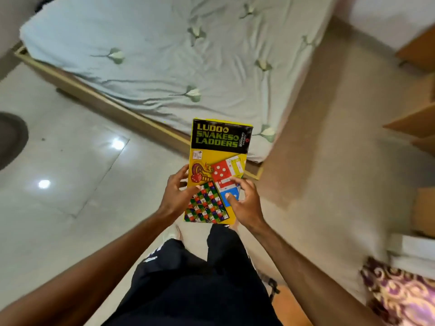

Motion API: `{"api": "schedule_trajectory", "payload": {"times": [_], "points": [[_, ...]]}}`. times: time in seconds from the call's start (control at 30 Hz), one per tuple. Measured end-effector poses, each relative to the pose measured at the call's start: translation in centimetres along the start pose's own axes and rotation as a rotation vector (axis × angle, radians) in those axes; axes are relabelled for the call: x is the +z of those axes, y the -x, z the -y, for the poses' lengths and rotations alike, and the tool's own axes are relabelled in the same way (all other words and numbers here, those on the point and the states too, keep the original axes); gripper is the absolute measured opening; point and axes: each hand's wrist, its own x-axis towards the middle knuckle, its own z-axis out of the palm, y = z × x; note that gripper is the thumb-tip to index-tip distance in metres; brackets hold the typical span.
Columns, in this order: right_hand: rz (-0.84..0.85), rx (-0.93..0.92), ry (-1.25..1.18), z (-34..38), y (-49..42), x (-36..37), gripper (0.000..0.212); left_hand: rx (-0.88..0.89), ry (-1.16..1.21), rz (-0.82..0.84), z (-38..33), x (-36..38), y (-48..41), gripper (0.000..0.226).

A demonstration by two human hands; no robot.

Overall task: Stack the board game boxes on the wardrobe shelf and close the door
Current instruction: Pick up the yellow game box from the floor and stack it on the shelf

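A yellow Ludo and Snakes & Ladders box [219,156] is held flat in front of me, above the floor near the corner of the bed. My left hand [176,194] grips its lower left edge, thumb on top. My right hand [244,201] grips the lower right edge, with the thumb pressed on the blue square of the lid. Wooden wardrobe panels [416,118] show blurred at the right edge; no shelf or door can be made out clearly.
A bed [164,55] with a pale blue flowered sheet fills the upper middle. Glossy tiled floor [58,172] lies to the left. A purple and gold patterned cloth [400,295] sits at the lower right. My legs in black shorts are below the box.
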Motion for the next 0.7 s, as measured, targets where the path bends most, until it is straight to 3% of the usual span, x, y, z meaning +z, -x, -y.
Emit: {"api": "schedule_trajectory", "payload": {"times": [0.27,0.7], "points": [[-0.315,0.082,-0.132,-5.7,0.4,-12.2,0.045,0.114,-0.091,0.288,-7.5,14.0,-2.4,0.056],[-0.497,0.086,-0.08,-12.9,-6.4,-33.7,0.049,0.178,-0.15,0.479,-18.0,37.3,-8.9,0.047]]}}
